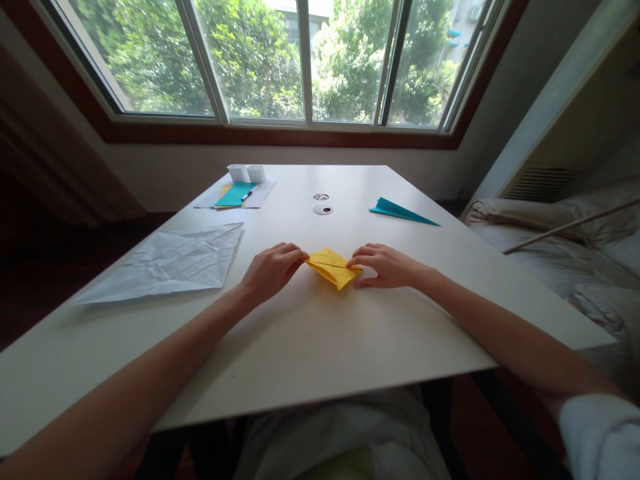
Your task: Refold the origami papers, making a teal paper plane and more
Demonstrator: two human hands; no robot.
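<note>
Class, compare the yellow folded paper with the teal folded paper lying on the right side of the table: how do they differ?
The yellow paper is a short, wide shape; the teal paper is a long narrow dart. The yellow paper is pinched by the left hand and right hand; the teal paper lies untouched, farther away. Both are folded and rest on the white table.

Yellow folded paper (333, 265), teal paper plane (400, 211), white creased sheet (170, 263), white desk (310, 333), teal sheet (235, 194).

folded paper (334, 267) between hands, on table (320, 347)
</note>
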